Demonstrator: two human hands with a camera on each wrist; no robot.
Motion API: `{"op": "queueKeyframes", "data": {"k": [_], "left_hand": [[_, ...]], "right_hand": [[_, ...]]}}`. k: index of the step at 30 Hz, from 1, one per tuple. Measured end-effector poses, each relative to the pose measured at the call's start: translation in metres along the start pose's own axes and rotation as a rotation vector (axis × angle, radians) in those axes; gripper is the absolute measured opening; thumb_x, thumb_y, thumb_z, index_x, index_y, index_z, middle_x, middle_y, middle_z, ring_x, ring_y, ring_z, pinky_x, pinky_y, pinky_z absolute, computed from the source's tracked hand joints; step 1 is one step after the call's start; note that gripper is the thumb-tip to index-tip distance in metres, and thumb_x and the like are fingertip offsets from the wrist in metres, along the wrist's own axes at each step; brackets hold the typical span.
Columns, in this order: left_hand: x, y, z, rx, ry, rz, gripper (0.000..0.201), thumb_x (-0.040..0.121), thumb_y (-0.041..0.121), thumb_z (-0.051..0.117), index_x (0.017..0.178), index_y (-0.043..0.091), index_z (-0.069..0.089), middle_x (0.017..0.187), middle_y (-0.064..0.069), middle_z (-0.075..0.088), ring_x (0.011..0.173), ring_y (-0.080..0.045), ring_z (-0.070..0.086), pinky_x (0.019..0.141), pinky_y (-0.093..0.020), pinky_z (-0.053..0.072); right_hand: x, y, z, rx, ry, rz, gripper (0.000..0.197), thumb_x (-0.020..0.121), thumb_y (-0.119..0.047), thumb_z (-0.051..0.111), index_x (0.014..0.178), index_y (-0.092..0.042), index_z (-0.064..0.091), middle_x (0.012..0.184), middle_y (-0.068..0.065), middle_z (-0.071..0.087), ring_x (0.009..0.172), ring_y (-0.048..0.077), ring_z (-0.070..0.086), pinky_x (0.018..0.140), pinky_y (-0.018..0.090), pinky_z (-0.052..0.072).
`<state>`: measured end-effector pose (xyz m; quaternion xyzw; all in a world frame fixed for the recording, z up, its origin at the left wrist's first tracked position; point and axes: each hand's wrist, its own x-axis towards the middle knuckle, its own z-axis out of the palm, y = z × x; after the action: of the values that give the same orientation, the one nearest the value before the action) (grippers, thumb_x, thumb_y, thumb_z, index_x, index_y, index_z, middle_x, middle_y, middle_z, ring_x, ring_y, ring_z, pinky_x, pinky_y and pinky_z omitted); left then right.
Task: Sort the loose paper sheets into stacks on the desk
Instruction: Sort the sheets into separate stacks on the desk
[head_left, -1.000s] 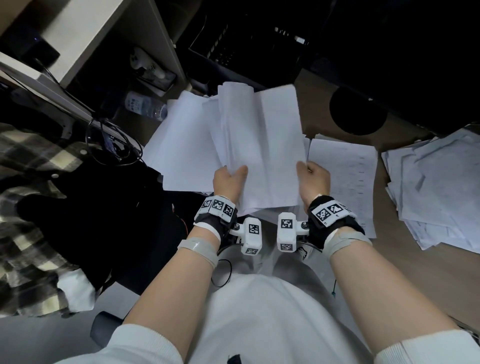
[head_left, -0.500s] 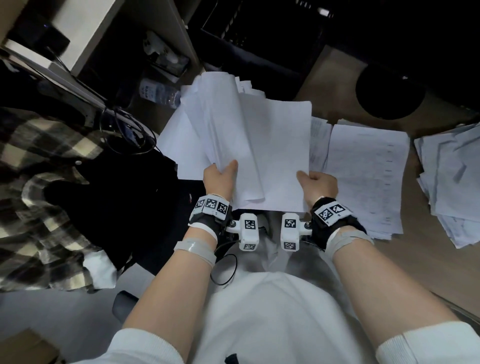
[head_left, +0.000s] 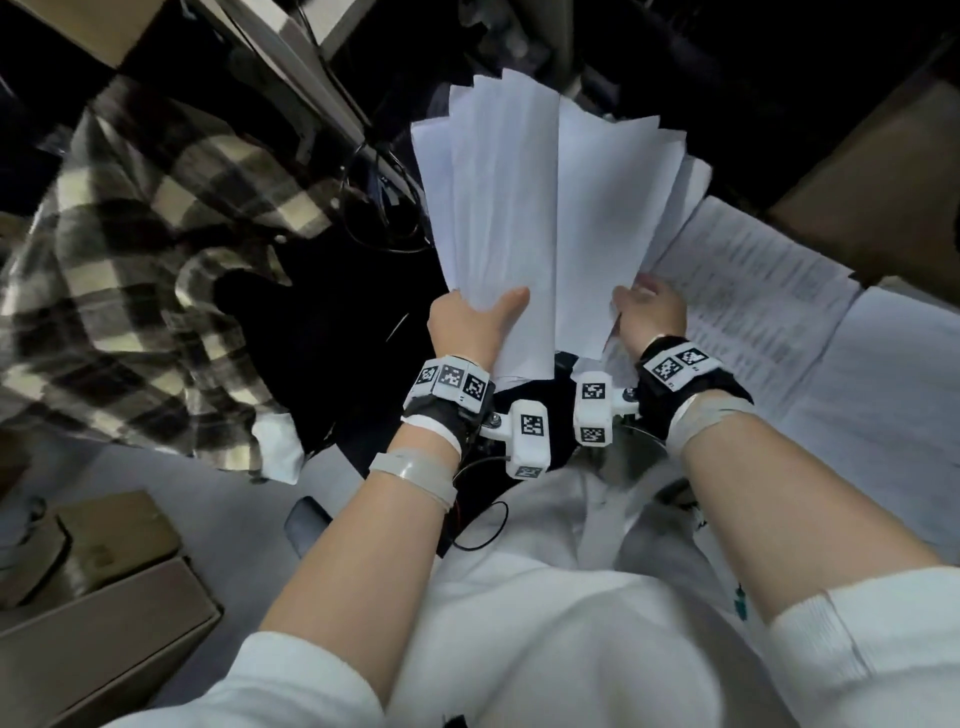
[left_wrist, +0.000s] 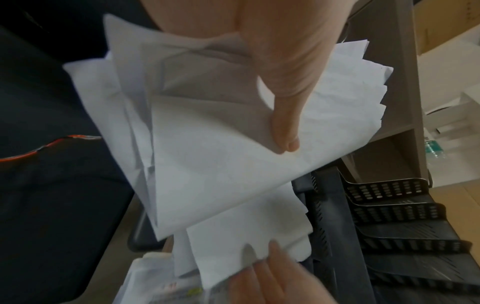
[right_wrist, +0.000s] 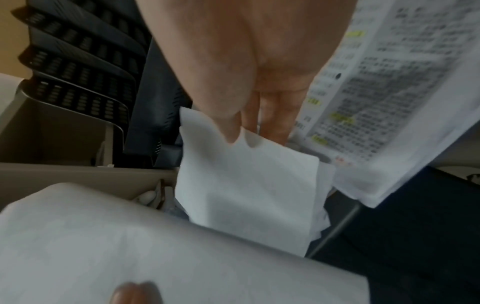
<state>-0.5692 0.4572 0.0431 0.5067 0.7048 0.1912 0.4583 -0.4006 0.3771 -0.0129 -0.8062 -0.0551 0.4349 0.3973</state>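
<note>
Obs.: my left hand (head_left: 470, 325) grips the lower left edge of a fanned bundle of blank sheets (head_left: 540, 208), thumb (left_wrist: 284, 131) pressed flat on the top sheet, other fingers hidden beneath. My right hand (head_left: 652, 312) pinches the lower right part of the same bundle between thumb and fingers (the right wrist view shows the pinch on a small white corner (right_wrist: 246, 181)). The bundle is raised, tilted away from me, and its far edges are splayed and uneven.

Hard to read: both wrist views are blurred; how many sheets are in the bundle I cannot tell. The sheets look thin, matte white, softly creased.

Just right of the bundle a printed stack (head_left: 753, 291) lies flat on the tabletop (head_left: 883, 197), dense text with yellow highlights, the text itself illegible. Another plain white sheet (head_left: 883, 405) lies beside it, cut off at the frame edge.

Surroundings: brown wood-tone tabletop, black perforated stacked trays (left_wrist: 394, 207), a plaid shirt (head_left: 130, 249) at left, cardboard boxes (head_left: 104, 623) on the grey floor.
</note>
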Motion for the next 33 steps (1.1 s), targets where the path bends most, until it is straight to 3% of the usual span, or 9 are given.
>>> {"op": "queueKeyframes", "data": {"k": [3, 9, 13, 16, 18, 21, 25, 30, 33], "left_hand": [[0.009, 0.003, 0.009, 0.018, -0.001, 0.003, 0.056, 0.059, 0.051, 0.087, 0.096, 0.012, 0.074, 0.090, 0.002, 0.075, 0.082, -0.013, 0.072, 0.078, -0.032, 0.061], [0.015, 0.016, 0.035, -0.088, -0.110, 0.049, 0.039, 0.096, 0.043, 0.059, 0.118, 0.011, 0.067, 0.105, -0.001, 0.069, 0.104, -0.020, 0.065, 0.093, -0.027, 0.048], [0.022, 0.013, 0.040, -0.108, -0.180, -0.007, 0.027, 0.098, 0.046, 0.054, 0.103, 0.021, 0.064, 0.096, 0.006, 0.066, 0.101, -0.020, 0.064, 0.096, -0.032, 0.049], [0.030, 0.009, 0.038, -0.060, -0.182, 0.001, 0.037, 0.097, 0.047, 0.055, 0.103, 0.012, 0.066, 0.097, 0.001, 0.068, 0.098, -0.022, 0.063, 0.097, -0.037, 0.049], [0.034, 0.005, 0.034, -0.020, -0.159, 0.029, 0.040, 0.095, 0.048, 0.056, 0.105, 0.011, 0.067, 0.105, -0.007, 0.070, 0.101, -0.027, 0.065, 0.097, -0.042, 0.052], [0.038, 0.002, 0.026, -0.058, -0.158, 0.067, 0.027, 0.095, 0.043, 0.057, 0.100, 0.018, 0.064, 0.106, -0.009, 0.071, 0.100, -0.027, 0.068, 0.093, -0.045, 0.054], [0.043, -0.002, 0.016, -0.097, -0.148, 0.089, 0.027, 0.098, 0.032, 0.057, 0.113, 0.012, 0.066, 0.110, -0.003, 0.071, 0.104, -0.020, 0.067, 0.096, -0.038, 0.053], [0.052, -0.005, 0.008, -0.102, -0.077, 0.073, 0.011, 0.095, 0.036, 0.058, 0.094, 0.027, 0.063, 0.101, 0.000, 0.069, 0.100, -0.025, 0.068, 0.096, -0.045, 0.054], [0.055, -0.005, 0.001, -0.119, -0.044, 0.099, 0.025, 0.097, 0.030, 0.058, 0.114, 0.014, 0.067, 0.105, 0.003, 0.070, 0.102, -0.018, 0.067, 0.095, -0.035, 0.053]], "right_hand": [[-0.002, -0.011, 0.006, 0.080, -0.005, -0.100, 0.067, 0.086, -0.026, 0.071, 0.143, -0.014, 0.038, 0.138, 0.003, 0.051, 0.120, 0.017, 0.052, 0.103, 0.032, 0.043], [-0.014, -0.026, 0.006, 0.206, -0.208, -0.214, 0.036, 0.089, -0.011, 0.070, 0.125, -0.010, 0.063, 0.113, 0.002, 0.070, 0.102, 0.008, 0.067, 0.093, 0.030, 0.055], [-0.012, -0.029, 0.002, 0.121, -0.316, -0.130, 0.031, 0.095, -0.043, 0.060, 0.122, -0.029, 0.063, 0.121, -0.013, 0.066, 0.113, 0.003, 0.062, 0.105, 0.033, 0.047], [-0.007, -0.031, -0.004, 0.186, -0.374, 0.021, 0.054, 0.091, -0.062, 0.053, 0.134, -0.030, 0.056, 0.132, -0.014, 0.060, 0.113, 0.002, 0.058, 0.097, 0.029, 0.047], [-0.004, -0.032, -0.008, 0.188, -0.322, 0.031, 0.052, 0.092, -0.058, 0.056, 0.133, -0.028, 0.056, 0.121, -0.019, 0.060, 0.107, 0.002, 0.055, 0.093, 0.025, 0.043], [0.006, -0.025, -0.009, 0.088, -0.128, -0.074, 0.015, 0.088, -0.039, 0.064, 0.087, -0.023, 0.065, 0.077, -0.011, 0.061, 0.072, 0.012, 0.056, 0.073, 0.028, 0.048], [0.016, -0.014, -0.003, -0.028, 0.026, -0.091, 0.029, 0.080, -0.029, 0.058, 0.058, -0.018, 0.042, 0.062, 0.004, 0.030, 0.060, 0.016, 0.027, 0.059, 0.029, 0.026], [0.028, -0.001, 0.006, -0.030, 0.223, 0.024, 0.023, 0.093, -0.020, 0.053, 0.073, -0.008, 0.054, 0.081, 0.007, 0.056, 0.071, 0.023, 0.049, 0.069, 0.027, 0.037], [0.024, -0.003, 0.015, -0.062, 0.150, 0.056, 0.021, 0.093, -0.024, 0.048, 0.104, -0.009, 0.057, 0.104, 0.003, 0.054, 0.091, 0.020, 0.049, 0.082, 0.024, 0.035]]}}
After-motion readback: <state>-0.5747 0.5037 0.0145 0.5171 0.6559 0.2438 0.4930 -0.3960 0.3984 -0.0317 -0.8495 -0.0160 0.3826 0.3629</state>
